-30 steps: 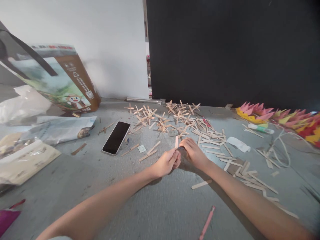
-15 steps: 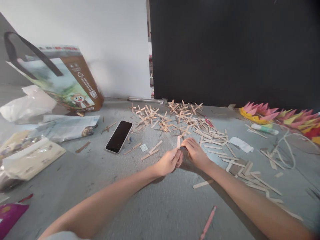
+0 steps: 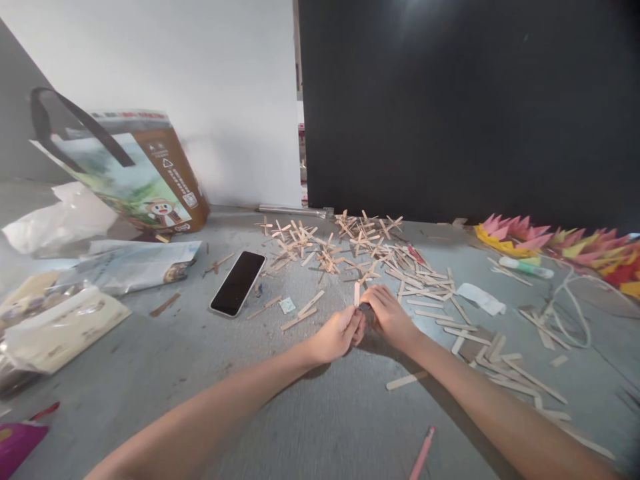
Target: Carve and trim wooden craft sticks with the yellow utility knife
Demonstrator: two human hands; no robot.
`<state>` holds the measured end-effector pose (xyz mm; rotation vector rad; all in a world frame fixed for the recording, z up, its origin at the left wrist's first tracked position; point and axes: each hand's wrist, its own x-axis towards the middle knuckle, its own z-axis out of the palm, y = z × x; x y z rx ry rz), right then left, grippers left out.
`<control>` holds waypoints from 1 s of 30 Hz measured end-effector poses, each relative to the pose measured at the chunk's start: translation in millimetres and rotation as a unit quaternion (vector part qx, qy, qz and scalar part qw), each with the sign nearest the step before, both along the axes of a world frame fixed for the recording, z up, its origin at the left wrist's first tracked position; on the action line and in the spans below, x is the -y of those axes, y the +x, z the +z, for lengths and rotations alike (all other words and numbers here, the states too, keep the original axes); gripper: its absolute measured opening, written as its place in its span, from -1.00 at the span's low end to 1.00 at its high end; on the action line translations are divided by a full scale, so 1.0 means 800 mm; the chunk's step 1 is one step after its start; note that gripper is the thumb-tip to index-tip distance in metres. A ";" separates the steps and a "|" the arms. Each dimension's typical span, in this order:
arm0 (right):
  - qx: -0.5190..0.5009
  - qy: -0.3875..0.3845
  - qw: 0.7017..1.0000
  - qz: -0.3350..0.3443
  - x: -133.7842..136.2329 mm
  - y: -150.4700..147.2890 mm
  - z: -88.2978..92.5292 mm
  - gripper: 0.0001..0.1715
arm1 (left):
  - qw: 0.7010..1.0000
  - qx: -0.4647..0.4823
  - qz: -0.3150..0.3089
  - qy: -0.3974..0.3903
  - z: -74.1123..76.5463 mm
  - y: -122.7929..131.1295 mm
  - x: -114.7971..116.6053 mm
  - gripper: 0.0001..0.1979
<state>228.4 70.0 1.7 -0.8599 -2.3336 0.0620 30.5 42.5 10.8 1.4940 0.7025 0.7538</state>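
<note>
My left hand [image 3: 336, 335] and my right hand [image 3: 389, 316] meet over the grey floor, fingers closed. Between them stands a short wooden craft stick [image 3: 357, 294], upright, pinched by my left fingers. My right hand's fingers curl around a small dark object [image 3: 366, 308] against the stick; I cannot make out what it is. Behind the hands lies a heap of wooden stick crosses [image 3: 350, 241]. Loose flat sticks [image 3: 440, 313] spread to the right.
A black phone [image 3: 238, 283] lies face up to the left. A paper bag [image 3: 131, 175], plastic packets [image 3: 55, 327] and printed sheets sit far left. Coloured paper flowers [image 3: 560, 243], a glue tube [image 3: 525, 267] and cord lie right. A pink pen [image 3: 421, 457] is near me.
Both hands hold the same pose with the stick. The camera has tilted up slightly, so everything sits lower in view.
</note>
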 end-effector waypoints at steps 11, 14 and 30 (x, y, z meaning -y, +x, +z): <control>0.003 0.011 1.000 -0.003 -0.001 0.000 -0.001 -0.70 | 0.999 0.033 -0.004 -0.026 -0.003 0.005 0.000 -0.47; 0.001 0.005 1.000 -0.004 -0.001 0.000 0.001 -0.70 | 0.999 0.038 0.001 -0.034 -0.002 0.004 0.000 -0.47; -0.011 -0.009 1.000 -0.007 -0.002 0.001 -0.003 -0.74 | 0.999 0.042 0.014 -0.005 -0.011 0.006 -0.002 -0.52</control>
